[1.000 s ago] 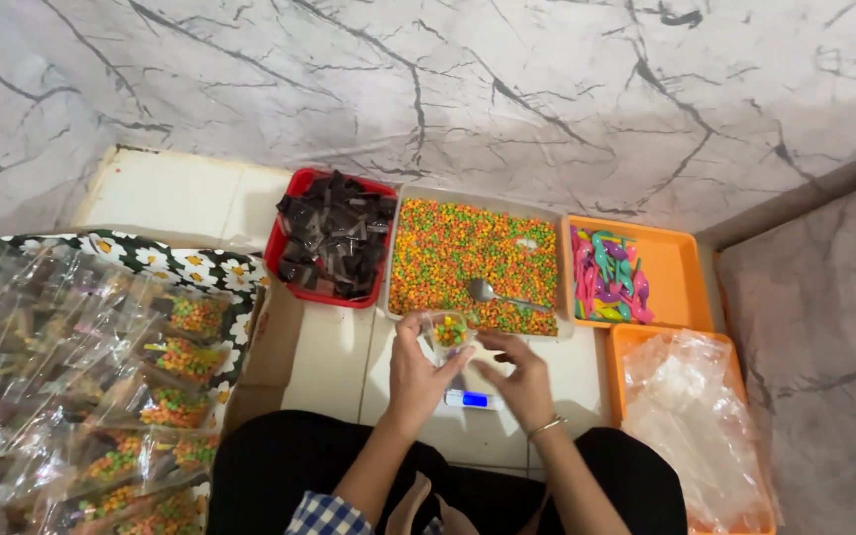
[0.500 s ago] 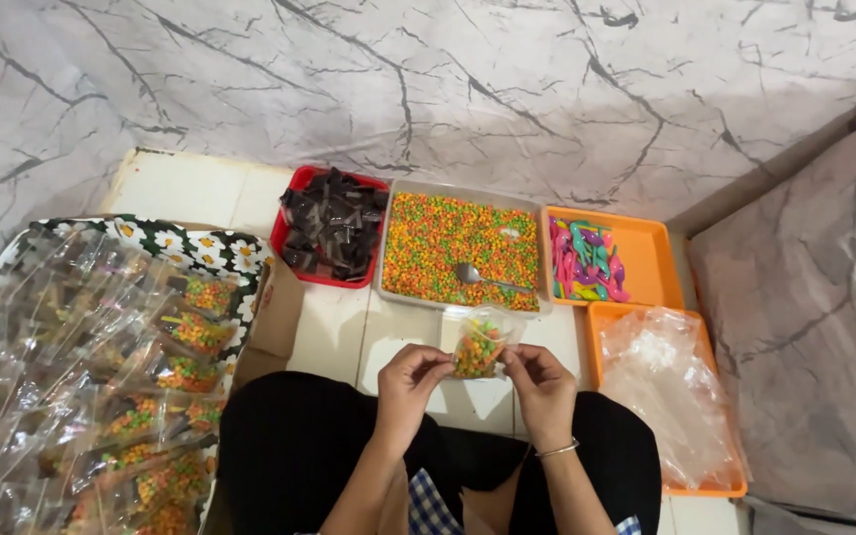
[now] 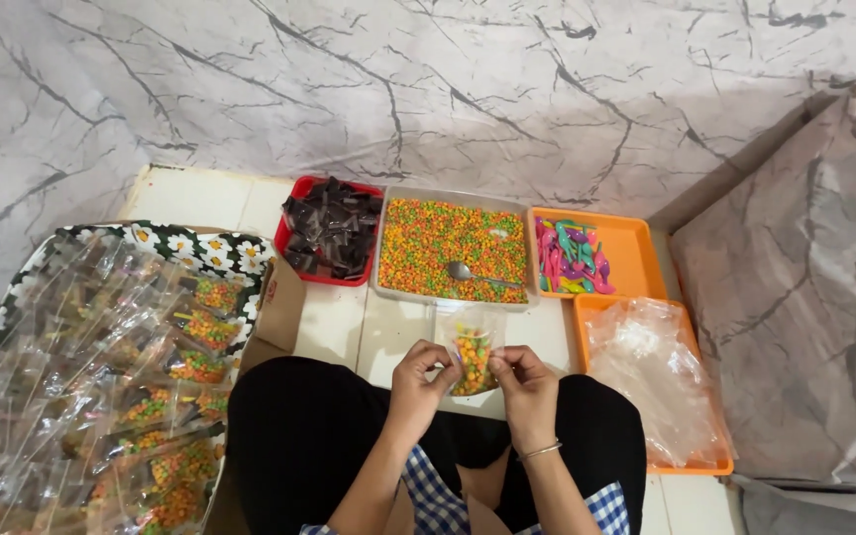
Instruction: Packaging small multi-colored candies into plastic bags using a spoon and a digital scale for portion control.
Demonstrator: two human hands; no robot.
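Both hands — left hand (image 3: 418, 381) and right hand (image 3: 525, 388) — pinched a small clear packet (image 3: 472, 357) of coloured candy between them, each grip clamped on it, just before the candy tray (image 3: 453, 248).

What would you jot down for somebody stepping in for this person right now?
Left hand and right hand: fingers pinch a small clear bag of coloured candy, between them above the lap.
Ahead: grey tray of that candy with a spoon, red tray of dark pieces, orange tray of bright shapes, orange tray of empty bags.
Done: many filled bags in the flowered tray at left.
Left: plenty of loose candy.
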